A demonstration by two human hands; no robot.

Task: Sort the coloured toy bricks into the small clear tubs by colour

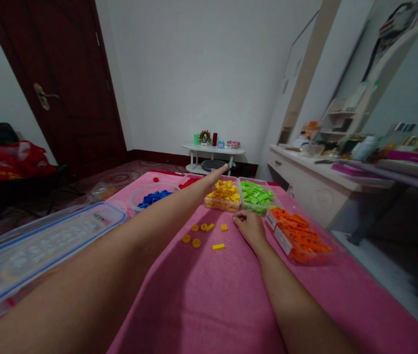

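Observation:
My left arm stretches far across the table, and my left hand (221,172) is at the back edge of a clear box of yellow bricks (224,192). Its fingers are too foreshortened to make out. My right hand (249,226) rests on the pink cloth (212,300), just in front of a box of green bricks (256,192). The fingers are curled together; what they hold, if anything, is hidden. Left of this hand lie a small square yellow brick (224,227), a longer yellow brick (218,247) and several round yellow wheel-like pieces (196,243).
Orange bricks (299,233) fill a clear box at right. Blue bricks (154,198) sit in a round tub at left, with red bricks (189,182) behind. A blue-rimmed lidded container (65,236) is under my left arm. A white dresser (312,172) stands at right.

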